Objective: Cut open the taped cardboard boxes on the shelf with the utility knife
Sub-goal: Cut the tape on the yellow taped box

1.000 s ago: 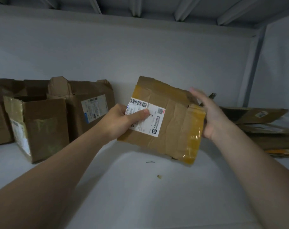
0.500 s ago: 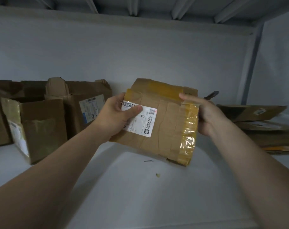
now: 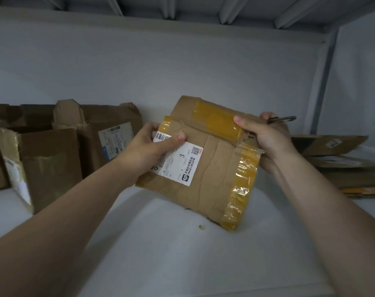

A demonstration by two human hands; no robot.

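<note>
The taped box (image 3: 212,168) is held tilted over the shelf (image 3: 161,254). The left hand (image 3: 148,151) grips the box's left edge, thumb on the label. The right hand (image 3: 265,136) pinches its upper right corner with the utility knife (image 3: 283,119) caught in the same fingers, tip poking out to the box's right. That shared grip is the risk: the knife may slip, or nick fingers behind the box as it is freed.

Left hand (image 3: 152,146) and right hand (image 3: 268,139) tipped the box (image 3: 214,168), exposing its top face.
</note>
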